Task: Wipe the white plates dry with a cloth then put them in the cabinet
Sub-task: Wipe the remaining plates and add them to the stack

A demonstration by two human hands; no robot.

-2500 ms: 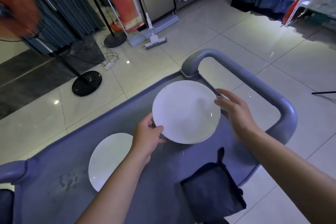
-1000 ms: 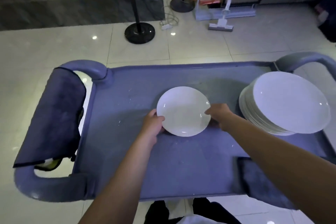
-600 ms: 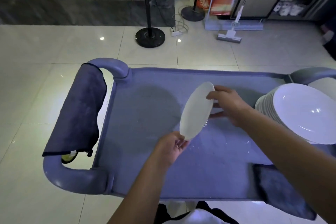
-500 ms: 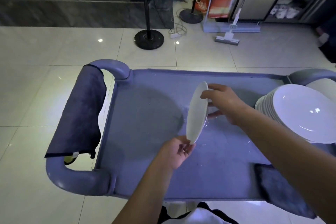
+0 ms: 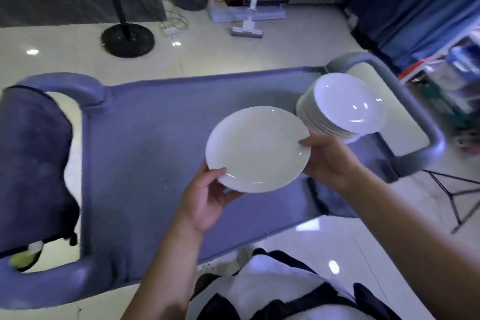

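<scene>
Pale floor tiles surrounded a grey-blue service cart [image 5: 145,143] that served as the table. Nearest the onlooker, the left hand [image 5: 205,200] pinched the near-left rim of a white plate [image 5: 257,149], thumb on top and fingers curled beneath; the right hand [image 5: 327,161] gripped the opposite rim likewise. The plate was held above the cart bed, face up and tilted slightly toward the person; being round, it had no long axis. Beyond the right hand stood a stack of plates [image 5: 342,109]. A dark cloth [image 5: 330,197] lay partly hidden under the right wrist. Drying would probably go best with one hand steadying the rim while the other wiped with the cloth.
</scene>
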